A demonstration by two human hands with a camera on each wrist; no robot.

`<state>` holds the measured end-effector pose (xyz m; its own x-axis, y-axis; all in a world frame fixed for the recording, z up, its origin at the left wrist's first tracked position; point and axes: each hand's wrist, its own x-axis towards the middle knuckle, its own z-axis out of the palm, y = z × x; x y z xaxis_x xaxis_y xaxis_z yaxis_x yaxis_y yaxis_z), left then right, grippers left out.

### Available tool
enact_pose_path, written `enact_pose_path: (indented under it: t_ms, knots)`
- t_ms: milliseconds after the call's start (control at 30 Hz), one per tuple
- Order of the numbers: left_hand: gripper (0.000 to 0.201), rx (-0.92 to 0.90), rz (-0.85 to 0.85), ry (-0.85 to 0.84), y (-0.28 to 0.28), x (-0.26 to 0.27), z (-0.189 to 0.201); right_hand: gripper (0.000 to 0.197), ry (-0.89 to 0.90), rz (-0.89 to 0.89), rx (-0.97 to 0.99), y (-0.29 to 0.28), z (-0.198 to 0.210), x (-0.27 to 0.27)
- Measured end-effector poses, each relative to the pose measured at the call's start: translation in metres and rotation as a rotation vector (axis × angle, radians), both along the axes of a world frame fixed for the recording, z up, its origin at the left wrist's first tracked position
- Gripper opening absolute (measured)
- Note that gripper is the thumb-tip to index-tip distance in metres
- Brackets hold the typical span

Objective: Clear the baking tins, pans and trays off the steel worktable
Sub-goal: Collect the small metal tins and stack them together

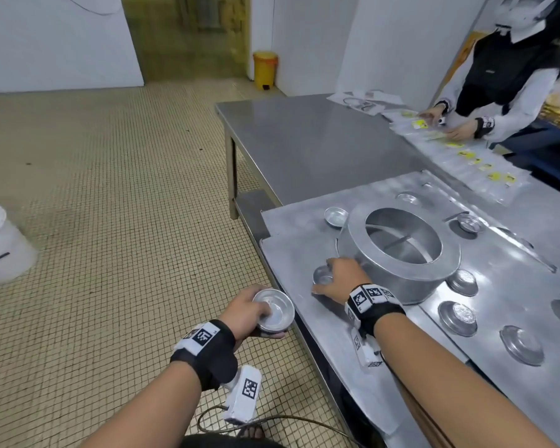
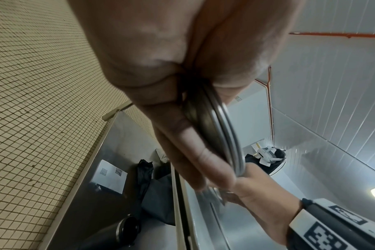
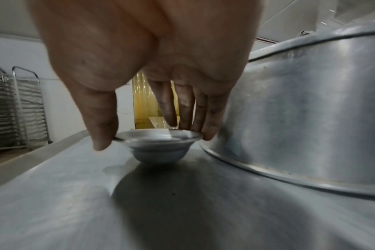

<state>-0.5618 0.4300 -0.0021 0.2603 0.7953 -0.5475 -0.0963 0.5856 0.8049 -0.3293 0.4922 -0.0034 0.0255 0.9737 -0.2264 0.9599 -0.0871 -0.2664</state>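
My left hand (image 1: pixel 260 318) holds a stack of small round tins (image 1: pixel 278 310) just off the worktable's near-left edge, above the tiled floor. In the left wrist view the thumb and fingers of my left hand (image 2: pixel 203 130) clamp the stacked tin rims (image 2: pixel 224 128). My right hand (image 1: pixel 332 277) pinches the rim of another small tin (image 1: pixel 320 279), which stands on a flat tray (image 1: pixel 288 253) close to a large ring pan (image 1: pixel 401 250). Seen from the right wrist, my right hand (image 3: pixel 154 134) has its thumb on the left rim and fingers on the far rim of that small tin (image 3: pixel 158 147).
Several more small tins, some upside down, lie on the trays, such as one (image 1: pixel 336 216) behind the ring pan and one (image 1: pixel 458 318) to its right. Another person (image 1: pixel 514 76) handles packets at the far right. A white bucket (image 1: pixel 0 247) stands on the floor at left.
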Motion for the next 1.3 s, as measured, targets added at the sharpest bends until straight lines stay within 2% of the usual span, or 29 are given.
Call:
enact_pose_path:
  t_ms: [133, 300, 400, 500, 567, 767, 867, 1000, 1167, 1300]
  knots:
    - [0.036, 0.0, -0.003, 0.019, 0.009, 0.001, -0.007, 0.078, 0.088, 0.021, 0.074, -0.007, 0.014, -0.009]
    - [0.022, -0.007, 0.001, -0.035, 0.018, 0.01, -0.003, 0.09, 0.184, 0.101, 0.154, -0.026, 0.037, -0.023]
    - [0.048, -0.012, -0.056, -0.089, 0.023, 0.016, 0.0, 0.093, 0.214, 0.137, 0.208, -0.038, 0.043, -0.029]
    - [0.052, 0.036, -0.127, -0.089, 0.026, 0.025, 0.002, 0.083, 0.21, 0.183, 0.223, -0.049, 0.046, -0.032]
    - [0.049, 0.042, -0.127, -0.08, 0.028, 0.032, 0.002, 0.082, 0.211, 0.183, 0.22, -0.055, 0.045, -0.033]
    - [0.024, 0.08, -0.186, -0.017, 0.035, 0.054, -0.005, 0.078, 0.216, 0.16, 0.201, -0.067, 0.039, -0.032]
    - [0.025, 0.121, -0.216, 0.036, 0.038, 0.062, -0.009, 0.071, 0.236, 0.145, 0.193, -0.071, 0.037, -0.028]
    - [0.03, 0.15, -0.241, 0.075, 0.039, 0.074, -0.015, 0.08, 0.263, 0.125, 0.179, -0.074, 0.028, -0.017]
    - [0.025, 0.139, -0.27, 0.112, 0.039, 0.091, -0.02, 0.109, 0.26, 0.117, 0.055, -0.08, 0.026, 0.018]
    - [0.026, 0.172, -0.291, 0.139, 0.037, 0.107, -0.021, 0.1, 0.284, 0.004, -0.065, -0.084, 0.022, 0.066]
